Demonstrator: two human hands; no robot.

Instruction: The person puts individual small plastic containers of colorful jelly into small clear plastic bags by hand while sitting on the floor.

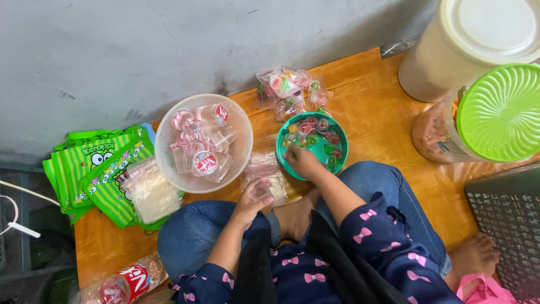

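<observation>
Right hand (302,162) in green bowl (339,147)

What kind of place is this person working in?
Probably a home or small shop corner: the person sits on a wooden platform against a grey wall, with lidded storage jars, a bowl of small jelly cups and green bags.

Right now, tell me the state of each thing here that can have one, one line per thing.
Round teal plastic bowl: upright, partly filled with small coloured jelly cups.
Clear round plastic bowl: upright, holding sealed drink cups.
Clear jar with green ribbed lid: lid on.
Cream tub with white lid: lid on.
Small clear plastic bag: held in the left hand.
Right hand: reaching into the teal bowl.
</observation>
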